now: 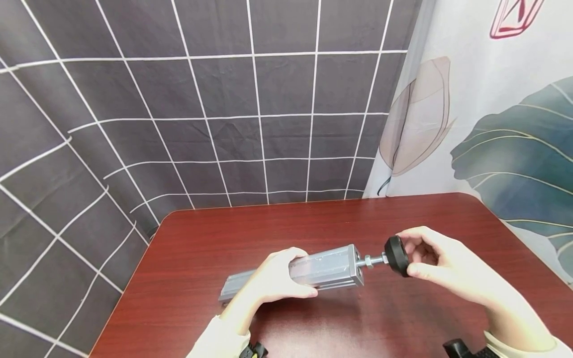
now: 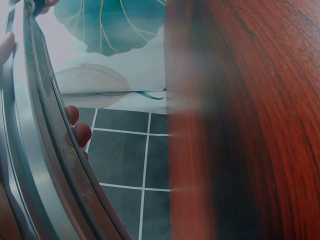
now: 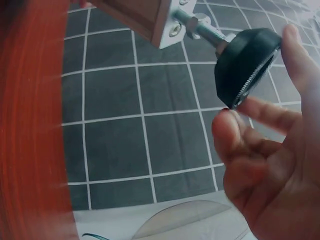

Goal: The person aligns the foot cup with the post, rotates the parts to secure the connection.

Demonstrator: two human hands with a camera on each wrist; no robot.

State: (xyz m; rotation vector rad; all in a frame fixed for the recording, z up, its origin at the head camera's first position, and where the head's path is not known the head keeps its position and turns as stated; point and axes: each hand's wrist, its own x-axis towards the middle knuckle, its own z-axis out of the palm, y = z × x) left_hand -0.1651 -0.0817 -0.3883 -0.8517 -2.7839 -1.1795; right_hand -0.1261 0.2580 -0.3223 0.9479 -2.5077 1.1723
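Note:
A silver aluminium profile bar (image 1: 329,266) is held slanting over the table, its right end raised. Around its middle, my left hand (image 1: 277,278) grips it, thumb on the near side; fingertips (image 2: 81,134) show past the bar's edge in the left wrist view. From the end plate (image 3: 167,25) a threaded rod with a nut (image 1: 369,261) sticks out to a black levelling foot (image 1: 396,256). My right hand (image 1: 452,268) pinches the foot by its rim between thumb and fingers. The right wrist view shows the foot's ridged underside (image 3: 255,77), partly hidden.
The reddish-brown wooden table (image 1: 215,231) lies beneath both hands. Behind it hangs a dark grey curtain (image 1: 233,94) with white grid lines, and a white leaf-patterned curtain (image 1: 483,109) is at the right. A black wrist strap (image 1: 483,353) shows at the right sleeve.

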